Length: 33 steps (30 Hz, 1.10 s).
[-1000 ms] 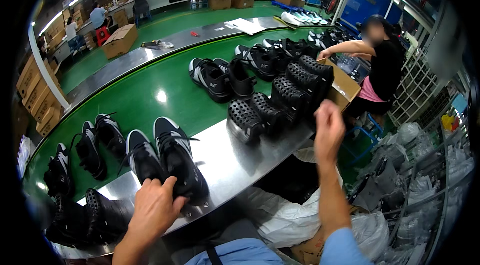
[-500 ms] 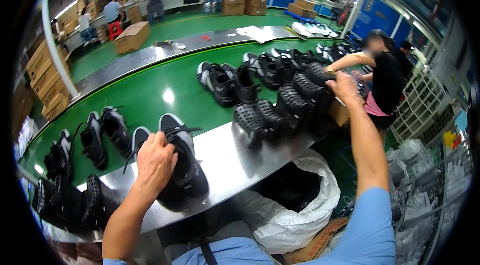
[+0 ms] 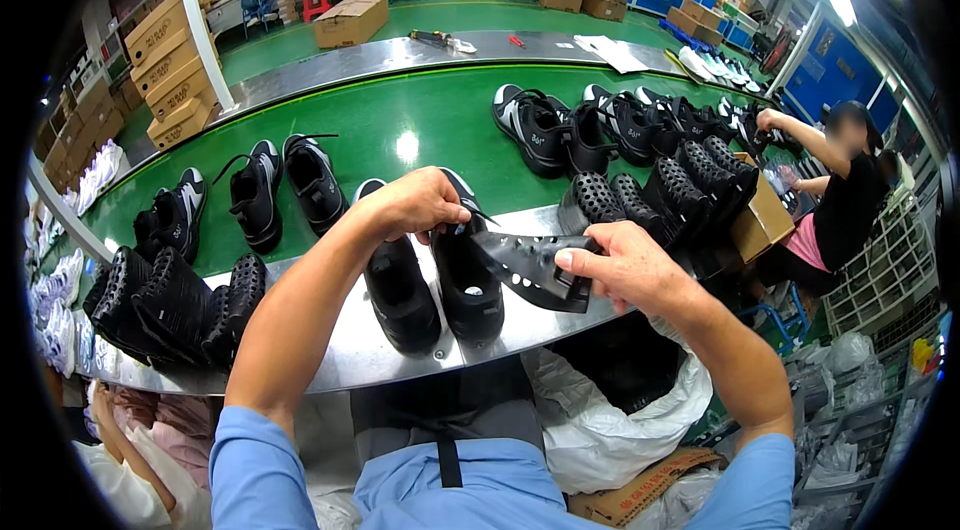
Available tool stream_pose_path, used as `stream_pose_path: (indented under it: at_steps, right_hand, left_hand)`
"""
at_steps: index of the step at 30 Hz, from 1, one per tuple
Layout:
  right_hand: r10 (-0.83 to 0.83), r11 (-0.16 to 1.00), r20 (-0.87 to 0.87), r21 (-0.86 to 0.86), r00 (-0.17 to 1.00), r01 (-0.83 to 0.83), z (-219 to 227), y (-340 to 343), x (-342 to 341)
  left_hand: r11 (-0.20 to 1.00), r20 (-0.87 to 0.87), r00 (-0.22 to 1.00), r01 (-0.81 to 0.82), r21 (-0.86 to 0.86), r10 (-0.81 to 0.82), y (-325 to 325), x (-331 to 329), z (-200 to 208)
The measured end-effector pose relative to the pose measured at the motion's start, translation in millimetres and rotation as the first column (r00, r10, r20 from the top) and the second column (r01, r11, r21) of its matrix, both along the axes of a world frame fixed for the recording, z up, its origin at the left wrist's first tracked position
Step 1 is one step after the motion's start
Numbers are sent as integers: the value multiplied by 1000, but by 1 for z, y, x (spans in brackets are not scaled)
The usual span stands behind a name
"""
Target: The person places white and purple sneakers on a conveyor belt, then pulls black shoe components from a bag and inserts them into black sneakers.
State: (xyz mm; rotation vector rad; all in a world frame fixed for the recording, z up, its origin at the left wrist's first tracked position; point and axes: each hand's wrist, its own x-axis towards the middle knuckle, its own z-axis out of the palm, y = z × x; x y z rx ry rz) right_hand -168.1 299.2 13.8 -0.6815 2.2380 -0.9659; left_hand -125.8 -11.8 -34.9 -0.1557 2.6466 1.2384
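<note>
A pair of black sneakers with grey toes stands on the metal edge before me, the left shoe point(image 3: 402, 298) and the right shoe point(image 3: 470, 295) side by side, heels toward me. My left hand point(image 3: 425, 205) is closed in a pinch at the right shoe's front opening; whether on tongue or lace, I cannot tell. In my right hand point(image 3: 635, 265) is a black perforated plastic shoe insert point(image 3: 535, 273), gripped at its wide end between thumb and fingers. Its narrow end points left, at the right shoe's opening.
More sneakers point(image 3: 255, 198) stand on the green belt point(image 3: 400, 110) at left and right. Upright perforated inserts point(image 3: 165, 295) line the metal edge on both sides. A white sack point(image 3: 590, 430) of dark items hangs open below. A co-worker point(image 3: 845, 180) works beside a carton point(image 3: 762, 215) at right.
My right hand has come from the inserts at the far right to the shoe pair, bringing one insert. My left hand has shifted to the right shoe. The view has turned left.
</note>
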Motion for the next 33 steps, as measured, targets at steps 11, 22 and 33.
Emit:
stream_pose_path:
  at_steps: [11,22,33]
  right_hand:
    - [352,906,-587,408,729,-108,-33,-91,13]
    - [125,978,-500,210,857,-21,-52,-99,4]
    - [-23,957,-474,245,880,157,-122,-131,-22]
  left_hand:
    - [951,54,964,247,185,-261,-11,-25,11]
    - [999,-437,899,-2,39,18,-1,1,-37]
    - [837,-271,918,-381,-392,291,47,9,-54]
